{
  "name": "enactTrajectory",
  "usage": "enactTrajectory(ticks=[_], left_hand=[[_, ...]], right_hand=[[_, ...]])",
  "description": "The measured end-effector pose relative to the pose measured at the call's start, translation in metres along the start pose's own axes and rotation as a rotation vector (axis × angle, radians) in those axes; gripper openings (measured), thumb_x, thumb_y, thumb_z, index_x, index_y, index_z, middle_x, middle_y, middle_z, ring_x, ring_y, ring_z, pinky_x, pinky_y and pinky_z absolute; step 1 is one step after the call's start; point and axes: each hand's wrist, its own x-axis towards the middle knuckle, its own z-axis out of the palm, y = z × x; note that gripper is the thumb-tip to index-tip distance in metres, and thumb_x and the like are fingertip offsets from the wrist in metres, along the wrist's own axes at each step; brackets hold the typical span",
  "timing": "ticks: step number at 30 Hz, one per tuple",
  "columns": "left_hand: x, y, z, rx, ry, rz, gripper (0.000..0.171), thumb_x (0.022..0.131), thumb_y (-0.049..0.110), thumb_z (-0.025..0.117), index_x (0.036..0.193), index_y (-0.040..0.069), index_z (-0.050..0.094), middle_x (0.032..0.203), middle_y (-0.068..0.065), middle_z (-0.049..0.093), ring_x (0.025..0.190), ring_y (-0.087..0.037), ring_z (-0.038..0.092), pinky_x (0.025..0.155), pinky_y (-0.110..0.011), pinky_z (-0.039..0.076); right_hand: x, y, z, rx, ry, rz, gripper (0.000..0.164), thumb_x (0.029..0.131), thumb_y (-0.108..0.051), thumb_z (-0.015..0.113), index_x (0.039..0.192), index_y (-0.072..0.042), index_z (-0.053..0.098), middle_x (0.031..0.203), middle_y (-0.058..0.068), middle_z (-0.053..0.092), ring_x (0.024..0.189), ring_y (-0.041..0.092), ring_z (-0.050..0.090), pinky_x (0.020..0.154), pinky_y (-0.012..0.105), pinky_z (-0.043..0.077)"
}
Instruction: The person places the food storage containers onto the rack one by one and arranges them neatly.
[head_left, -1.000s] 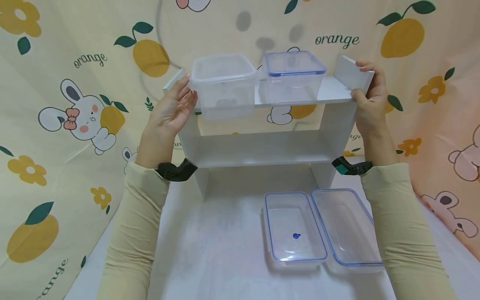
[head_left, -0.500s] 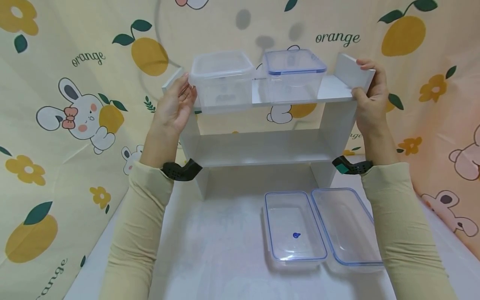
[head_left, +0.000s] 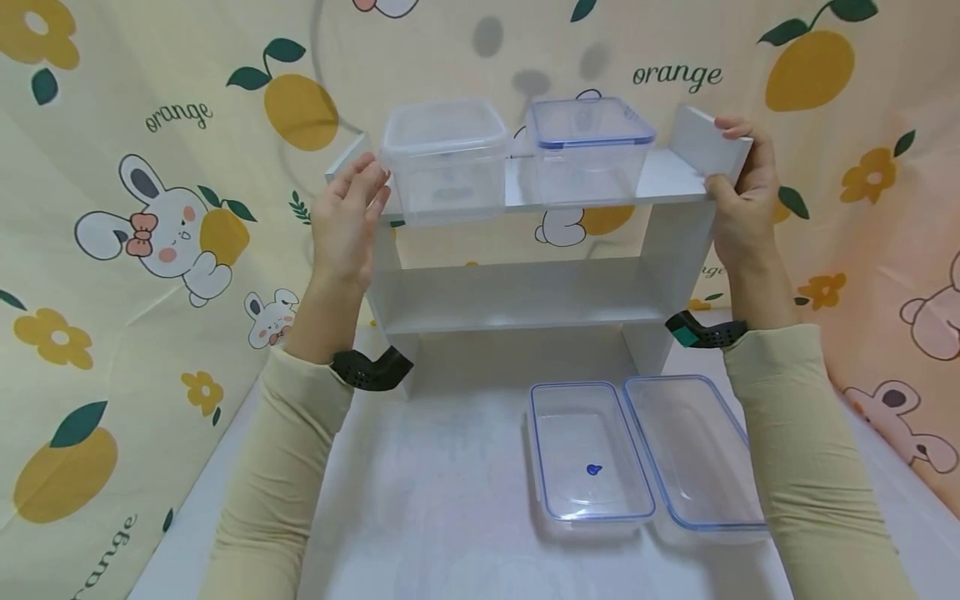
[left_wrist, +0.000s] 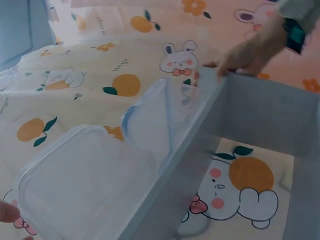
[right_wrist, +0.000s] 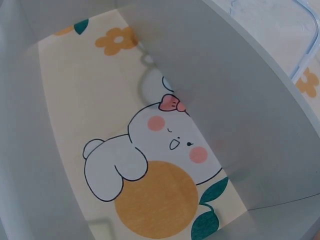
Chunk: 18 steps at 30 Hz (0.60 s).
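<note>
A clear plastic food container point(head_left: 447, 179) with a frosted lid stands on the top board of a white shelf point(head_left: 525, 296), toward its left end. My left hand point(head_left: 347, 217) is beside the container's left side, fingers loosely extended. In the left wrist view a fingertip point(left_wrist: 8, 212) shows just off the edge of the frosted container point(left_wrist: 85, 185). My right hand point(head_left: 742, 196) grips the shelf's upright right end panel, thumb in front and fingers over the outer edge. To the right of the frosted container sits a blue-rimmed lidded container point(head_left: 588, 158).
On the white table point(head_left: 435, 500) in front lie two more blue-rimmed containers, a smaller one point(head_left: 588, 442) and a larger one point(head_left: 697, 450) partly behind the right sleeve. A printed cloth point(head_left: 495, 50) hangs behind the shelf. The right wrist view shows the shelf's inner panels point(right_wrist: 235, 100).
The frosted container has shifted slightly up and back on the top board. My left hand has turned and come off its side. The right hand keeps its grip on the panel.
</note>
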Motion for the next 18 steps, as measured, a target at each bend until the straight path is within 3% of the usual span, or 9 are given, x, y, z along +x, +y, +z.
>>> enactTrajectory(ticks=[5, 11, 15, 18], left_hand=[[-0.011, -0.011, 0.0, 0.183, 0.003, 0.198, 0.032, 0.096, 0.007, 0.053, 0.127, -0.004, 0.055, 0.114, 0.0, 0.061, 0.113, -0.012, 0.057, 0.109, -0.023, 0.043], [-0.025, -0.021, 0.0, 0.29, 0.023, 0.397, 0.036, 0.095, 0.003, 0.053, 0.13, -0.006, 0.052, 0.132, -0.017, 0.058, 0.126, -0.018, 0.055, 0.109, -0.023, 0.043], [-0.03, -0.029, -0.001, 0.377, 0.029, 0.537, 0.037, 0.094, 0.005, 0.051, 0.13, -0.005, 0.052, 0.138, -0.015, 0.054, 0.131, -0.016, 0.051, 0.113, -0.024, 0.041], [-0.032, -0.035, -0.001, 0.497, 0.04, 0.688, 0.037, 0.093, 0.007, 0.051, 0.128, -0.004, 0.054, 0.141, -0.014, 0.053, 0.134, -0.016, 0.048, 0.115, -0.025, 0.038]], right_hand=[[0.0, 0.0, 0.0, 0.0, 0.0, -0.002, 0.048, 0.081, 0.021, 0.037, 0.112, -0.011, 0.054, 0.135, 0.001, 0.048, 0.13, 0.023, 0.036, 0.122, 0.04, 0.023], [0.0, 0.0, 0.001, 0.005, 0.003, -0.004, 0.048, 0.081, 0.021, 0.037, 0.112, -0.011, 0.054, 0.135, 0.001, 0.048, 0.13, 0.023, 0.036, 0.122, 0.04, 0.022], [0.0, 0.0, 0.001, 0.002, 0.005, -0.005, 0.048, 0.08, 0.021, 0.037, 0.112, -0.011, 0.054, 0.135, 0.001, 0.048, 0.13, 0.023, 0.036, 0.122, 0.04, 0.022], [0.0, 0.001, 0.001, 0.001, 0.005, -0.006, 0.048, 0.081, 0.021, 0.037, 0.112, -0.011, 0.054, 0.135, 0.002, 0.048, 0.13, 0.023, 0.036, 0.122, 0.04, 0.022]])
